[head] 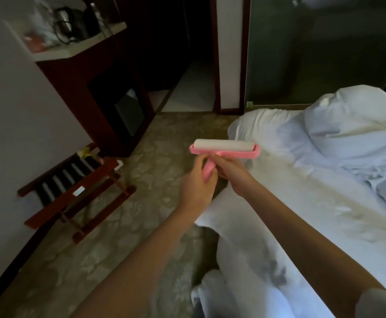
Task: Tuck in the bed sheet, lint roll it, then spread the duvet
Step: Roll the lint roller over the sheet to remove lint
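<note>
A pink lint roller with a wide white roll hangs in the air beside the bed's left edge. My left hand grips its pink handle from below. My right hand holds the handle just under the roller frame. The white bed sheet covers the mattress on the right, and part of it hangs down loose along the near side. A bunched white duvet lies piled at the far right of the bed.
A wooden luggage rack stands by the left wall. A dark wood cabinet with a kettle and cups on top is behind it. Patterned carpet runs between rack and bed. A doorway opens at the back.
</note>
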Demonstrator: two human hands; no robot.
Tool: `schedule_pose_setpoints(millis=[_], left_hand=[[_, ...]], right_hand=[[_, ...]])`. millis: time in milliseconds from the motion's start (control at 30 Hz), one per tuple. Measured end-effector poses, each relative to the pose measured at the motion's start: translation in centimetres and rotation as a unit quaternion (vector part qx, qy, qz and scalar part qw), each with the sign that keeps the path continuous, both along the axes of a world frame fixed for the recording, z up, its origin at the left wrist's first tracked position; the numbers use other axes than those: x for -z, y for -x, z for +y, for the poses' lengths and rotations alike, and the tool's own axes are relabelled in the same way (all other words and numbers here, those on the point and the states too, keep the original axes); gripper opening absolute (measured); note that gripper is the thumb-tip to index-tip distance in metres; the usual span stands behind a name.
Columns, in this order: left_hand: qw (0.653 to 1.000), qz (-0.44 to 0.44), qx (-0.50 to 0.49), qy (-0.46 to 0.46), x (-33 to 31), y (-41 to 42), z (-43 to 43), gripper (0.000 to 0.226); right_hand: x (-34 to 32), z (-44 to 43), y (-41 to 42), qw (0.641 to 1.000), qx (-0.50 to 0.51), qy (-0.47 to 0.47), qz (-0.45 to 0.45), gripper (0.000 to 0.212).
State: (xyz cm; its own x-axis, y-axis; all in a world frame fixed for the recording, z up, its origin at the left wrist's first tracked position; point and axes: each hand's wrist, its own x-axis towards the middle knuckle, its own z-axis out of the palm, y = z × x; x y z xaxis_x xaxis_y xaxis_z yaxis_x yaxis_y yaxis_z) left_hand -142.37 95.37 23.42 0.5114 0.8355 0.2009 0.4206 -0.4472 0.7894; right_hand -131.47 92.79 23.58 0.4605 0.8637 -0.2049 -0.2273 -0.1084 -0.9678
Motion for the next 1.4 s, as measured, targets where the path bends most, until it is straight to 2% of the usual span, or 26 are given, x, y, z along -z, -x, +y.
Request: schedule_pose_setpoints(millis=[100, 200, 267, 500, 733, 967, 1100, 1267, 1400], left_hand=[[1.000, 0.003, 0.017, -0.007, -0.4, -1.8, 7.1, 0.037], [0.999, 0.003, 0.045, 0.001, -1.4, -3.9, 12.9, 0.039], [0.998, -0.002, 0.063, 0.002, -2.0, -5.6, 16.8, 0.040], [0.994, -0.016, 0.104, -0.017, -1.6, -11.8, 31.3, 0.040], [0.983, -0.027, 0.181, -0.017, -2.6, -20.6, 48.5, 0.039], [0.969, -0.034, 0.244, -0.016, -4.8, -34.1, 60.7, 0.035], [0.957, -0.035, 0.287, -0.005, -4.4, -43.4, 65.7, 0.032], [0.940, -0.020, 0.337, -0.048, -4.6, -57.3, 71.8, 0.041], [0.911, -0.010, 0.402, -0.090, -7.8, -68.0, 75.3, 0.042]], right_hand=[[0.0, 6.3, -1.6, 0.999, -0.003, -0.022, -0.028, 0.004], [0.0, 11.9, -3.7, 0.999, 0.020, -0.019, -0.022, 0.028], [-0.2, 15.7, -5.3, 0.999, 0.046, -0.010, -0.017, 0.035], [0.1, 29.2, -11.1, 0.996, 0.093, 0.011, -0.016, 0.036], [-0.7, 44.9, -19.2, 0.984, 0.173, -0.016, -0.034, 0.037], [-4.0, 55.7, -30.3, 0.966, 0.252, -0.008, -0.057, 0.027], [-4.0, 60.2, -38.9, 0.949, 0.311, 0.002, -0.041, 0.024], [-4.4, 64.6, -51.2, 0.931, 0.362, 0.002, -0.047, 0.016], [-6.8, 67.2, -61.1, 0.907, 0.418, -0.017, -0.051, 0.016]])
